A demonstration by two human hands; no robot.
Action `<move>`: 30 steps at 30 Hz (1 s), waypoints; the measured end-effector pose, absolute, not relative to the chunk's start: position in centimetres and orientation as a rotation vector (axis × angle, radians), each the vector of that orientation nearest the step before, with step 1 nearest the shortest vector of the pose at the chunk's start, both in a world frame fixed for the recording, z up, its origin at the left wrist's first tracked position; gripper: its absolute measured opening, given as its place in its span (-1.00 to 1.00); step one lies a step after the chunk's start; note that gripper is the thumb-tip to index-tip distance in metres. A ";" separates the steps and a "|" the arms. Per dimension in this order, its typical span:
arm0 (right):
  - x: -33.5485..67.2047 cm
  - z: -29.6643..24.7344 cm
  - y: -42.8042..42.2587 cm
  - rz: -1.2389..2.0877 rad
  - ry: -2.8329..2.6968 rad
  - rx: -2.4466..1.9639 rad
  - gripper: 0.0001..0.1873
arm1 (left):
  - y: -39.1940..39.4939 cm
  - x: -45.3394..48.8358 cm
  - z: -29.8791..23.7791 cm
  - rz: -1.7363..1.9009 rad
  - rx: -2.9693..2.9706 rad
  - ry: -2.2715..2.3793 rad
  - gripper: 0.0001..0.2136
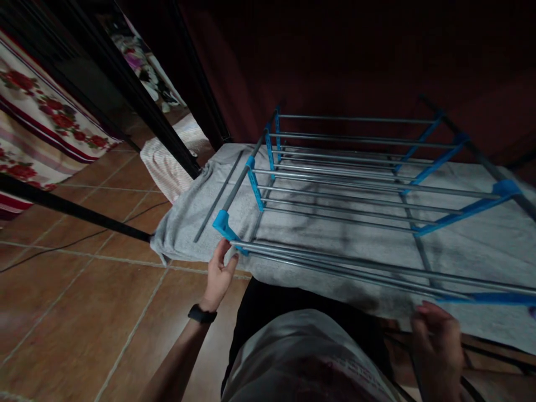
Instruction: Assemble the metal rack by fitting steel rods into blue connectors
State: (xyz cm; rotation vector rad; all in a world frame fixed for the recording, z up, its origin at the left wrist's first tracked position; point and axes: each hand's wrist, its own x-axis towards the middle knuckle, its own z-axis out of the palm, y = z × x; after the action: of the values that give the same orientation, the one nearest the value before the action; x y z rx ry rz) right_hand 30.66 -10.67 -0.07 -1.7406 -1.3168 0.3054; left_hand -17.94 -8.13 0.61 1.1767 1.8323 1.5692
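A rack of grey metal rods (355,209) with blue plastic brackets lies across a grey cloth. My left hand (220,273), with a black band at the wrist, is at its near left corner. The fingers and thumb close around the lower part of the blue corner bracket (224,223), beside the ends of the near rods (335,259). My right hand (438,340) is low at the right, below the near rods and apart from them. Its fingers look curled but are blurred and dark, so whether they hold anything is unclear.
A loose grey rod (218,195) lies on the grey cloth (180,223) left of the rack. Dark posts and a black bar (75,209) stand at the left, near a flowered curtain (50,106). A thin cable (84,240) crosses the tiled floor (84,301).
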 end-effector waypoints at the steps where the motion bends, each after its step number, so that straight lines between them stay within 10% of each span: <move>1: 29.1 1.5 -11.1 0.251 -1.479 -1.697 -0.71 | -8.0 -17.9 1.7 1.631 1.165 1.801 -0.46; 7: 19.8 10.8 -8.2 -0.211 -2.216 -0.794 -0.56 | -5.1 -16.0 8.3 1.913 1.121 1.325 -0.60; 30: 15.2 13.6 -1.1 -0.368 -2.611 -0.944 -0.59 | -2.5 -15.3 11.3 1.936 1.130 1.416 -0.64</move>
State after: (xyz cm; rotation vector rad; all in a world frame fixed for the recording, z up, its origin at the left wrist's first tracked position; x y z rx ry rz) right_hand 15.19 -1.08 13.63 -0.9443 -2.6110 -0.3680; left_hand -15.35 -2.47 11.29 1.1301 1.4159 1.9360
